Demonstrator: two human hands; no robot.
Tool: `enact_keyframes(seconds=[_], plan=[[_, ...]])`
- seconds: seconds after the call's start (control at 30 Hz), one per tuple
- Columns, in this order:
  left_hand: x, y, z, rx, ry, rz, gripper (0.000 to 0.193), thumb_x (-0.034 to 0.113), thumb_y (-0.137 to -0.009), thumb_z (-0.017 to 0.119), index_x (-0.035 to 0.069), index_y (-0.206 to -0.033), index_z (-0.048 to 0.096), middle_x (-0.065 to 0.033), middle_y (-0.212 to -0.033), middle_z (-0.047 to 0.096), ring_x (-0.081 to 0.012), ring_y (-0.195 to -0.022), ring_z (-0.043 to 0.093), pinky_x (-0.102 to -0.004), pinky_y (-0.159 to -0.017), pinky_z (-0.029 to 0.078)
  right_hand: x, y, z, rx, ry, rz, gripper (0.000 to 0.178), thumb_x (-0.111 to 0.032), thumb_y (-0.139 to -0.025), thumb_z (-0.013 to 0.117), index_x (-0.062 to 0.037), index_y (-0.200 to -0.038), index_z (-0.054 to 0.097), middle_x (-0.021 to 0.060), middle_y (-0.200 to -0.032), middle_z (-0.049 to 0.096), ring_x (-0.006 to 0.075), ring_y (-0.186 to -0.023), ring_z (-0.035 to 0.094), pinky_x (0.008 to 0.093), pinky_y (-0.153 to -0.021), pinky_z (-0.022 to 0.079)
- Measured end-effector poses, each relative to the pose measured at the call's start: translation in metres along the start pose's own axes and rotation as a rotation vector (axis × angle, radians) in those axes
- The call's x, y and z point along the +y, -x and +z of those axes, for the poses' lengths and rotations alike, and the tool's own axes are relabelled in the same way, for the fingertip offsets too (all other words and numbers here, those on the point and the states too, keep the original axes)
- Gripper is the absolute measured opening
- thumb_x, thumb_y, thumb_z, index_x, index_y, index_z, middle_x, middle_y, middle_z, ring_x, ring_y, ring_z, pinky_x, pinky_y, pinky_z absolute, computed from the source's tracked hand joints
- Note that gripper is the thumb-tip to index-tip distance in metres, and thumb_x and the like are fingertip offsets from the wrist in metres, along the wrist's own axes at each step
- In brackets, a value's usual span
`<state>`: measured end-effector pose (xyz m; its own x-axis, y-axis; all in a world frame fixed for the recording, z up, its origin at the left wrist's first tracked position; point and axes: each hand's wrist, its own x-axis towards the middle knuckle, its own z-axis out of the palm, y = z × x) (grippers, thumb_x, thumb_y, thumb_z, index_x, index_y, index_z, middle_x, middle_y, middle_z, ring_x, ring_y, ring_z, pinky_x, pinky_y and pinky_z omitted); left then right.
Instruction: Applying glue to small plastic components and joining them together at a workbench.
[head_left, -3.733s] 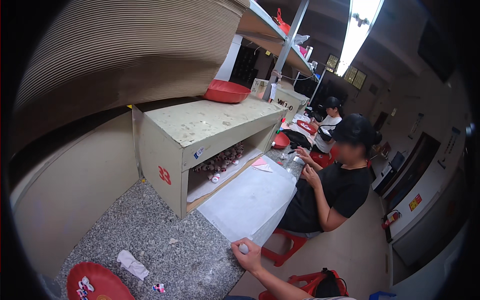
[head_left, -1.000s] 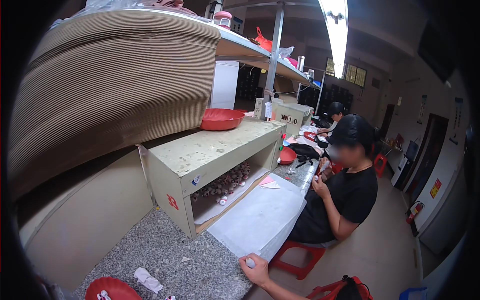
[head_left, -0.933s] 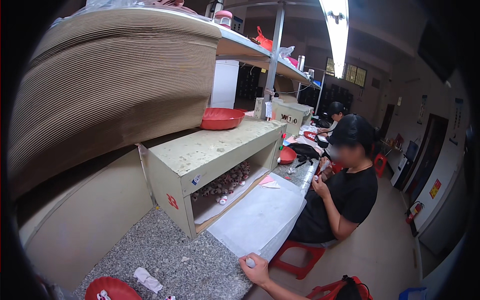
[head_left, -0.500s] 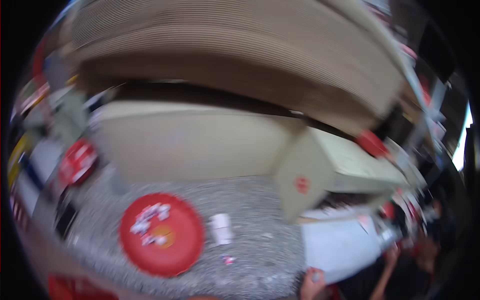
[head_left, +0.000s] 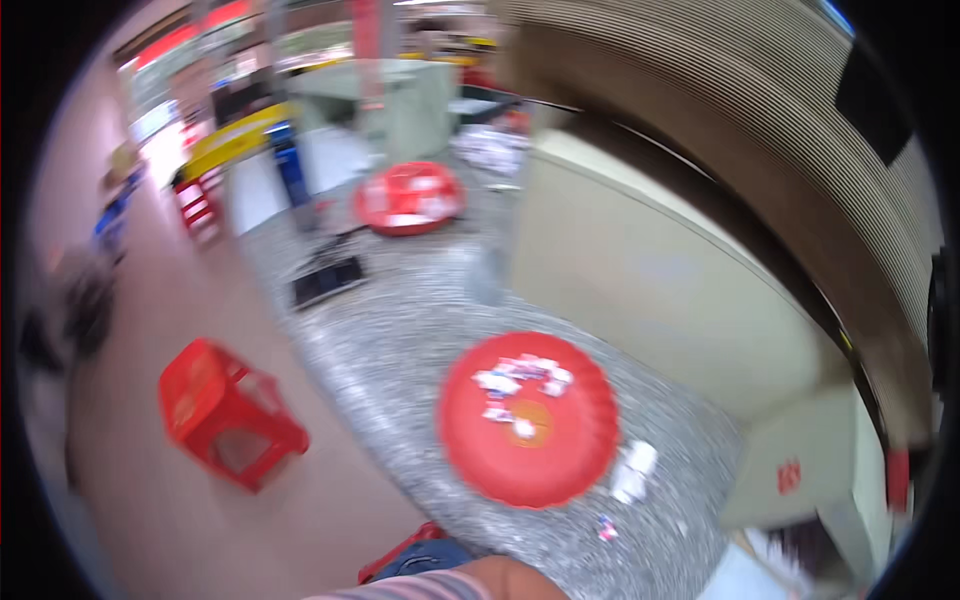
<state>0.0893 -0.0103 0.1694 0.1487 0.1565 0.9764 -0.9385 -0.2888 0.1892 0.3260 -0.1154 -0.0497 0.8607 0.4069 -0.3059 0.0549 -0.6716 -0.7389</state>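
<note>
A bare arm (head_left: 510, 577) with a striped sleeve crosses the lower edge, seemingly my left; its hand lies outside the picture. My right hand is not in view either. Beyond the arm, a round red tray (head_left: 475, 450) with a fluted rim rests on the grey speckled counter (head_left: 400, 370). Several small white-and-pink wrapped pieces (head_left: 497, 381) lie in it, around a yellow-orange mark. Crumpled white paper (head_left: 633, 470) sits beside the tray's right side. A tiny coloured wrapper (head_left: 607, 528) lies nearer.
Beige panels (head_left: 650, 280) stand along the counter's right side, below a ribbed brown surface (head_left: 690, 80). Farther off are a dark phone-like slab (head_left: 328, 283) and a second red tray (head_left: 405, 229). A red plastic stool (head_left: 200, 400) stands on the floor at left.
My view has swung left, so the tray, papers and panels appear farther right. The stool and floor have come in, and a hand at the lower right has left the picture.
</note>
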Motion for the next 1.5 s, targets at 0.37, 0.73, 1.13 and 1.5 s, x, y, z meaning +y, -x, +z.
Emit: enact_keyframes(seconds=[0.37, 0.73, 1.13, 1.5], plan=[[0.004, -0.021, 0.043, -0.276, -0.442, -0.706, 0.022, 0.018, -0.069, 0.06, 0.009, -0.089, 0.063, -0.0042, -0.09, 0.062, -0.0181, -0.079, 0.059, -0.0282, -0.07, 0.043, -0.023, 0.022, 0.009, 0.569, -0.169, -0.621, 0.007, -0.007, -0.073, 0.064, -0.0009, -0.075, 0.061, 0.0123, -0.071, 0.062, 0.0235, -0.067, 0.062, 0.0297, -0.062, 0.047], [-0.016, 0.004, 0.049, -0.347, -0.362, -0.414, 0.024, 0.011, -0.065, 0.061, 0.009, -0.089, 0.062, -0.0058, -0.093, 0.06, -0.0167, -0.077, 0.06, -0.0291, -0.067, 0.045, -0.011, 0.026, 0.011, 0.528, -0.331, -0.555, 0.004, 0.001, -0.074, 0.06, 0.0016, -0.073, 0.057, 0.0067, -0.066, 0.057, 0.0123, -0.057, 0.052, 0.0255, -0.057, 0.044], [-0.053, 0.036, 0.047, -0.501, -0.604, -0.457, 0.015, 0.011, -0.07, 0.056, 0.0, -0.076, 0.051, -0.0126, -0.083, 0.05, -0.0214, -0.066, 0.054, -0.0275, -0.054, 0.046, -0.009, 0.029, 0.021, 0.357, -0.404, -0.56, 0.005, -0.003, -0.083, 0.057, 0.0011, -0.08, 0.055, 0.0015, -0.065, 0.049, 0.008, -0.055, 0.043, 0.0211, -0.051, 0.036], [-0.026, 0.156, -0.075, -0.09, -1.548, -1.117, 0.033, 0.011, -0.072, 0.065, 0.001, -0.101, 0.055, -0.0103, -0.097, 0.051, -0.0274, -0.084, 0.054, -0.035, -0.068, 0.047, -0.006, 0.022, 0.014, 0.43, -0.391, -0.616, 0.009, -0.006, -0.083, 0.058, 0.0024, -0.081, 0.056, 0.0022, -0.067, 0.052, 0.007, -0.055, 0.045, 0.0202, -0.051, 0.037]])
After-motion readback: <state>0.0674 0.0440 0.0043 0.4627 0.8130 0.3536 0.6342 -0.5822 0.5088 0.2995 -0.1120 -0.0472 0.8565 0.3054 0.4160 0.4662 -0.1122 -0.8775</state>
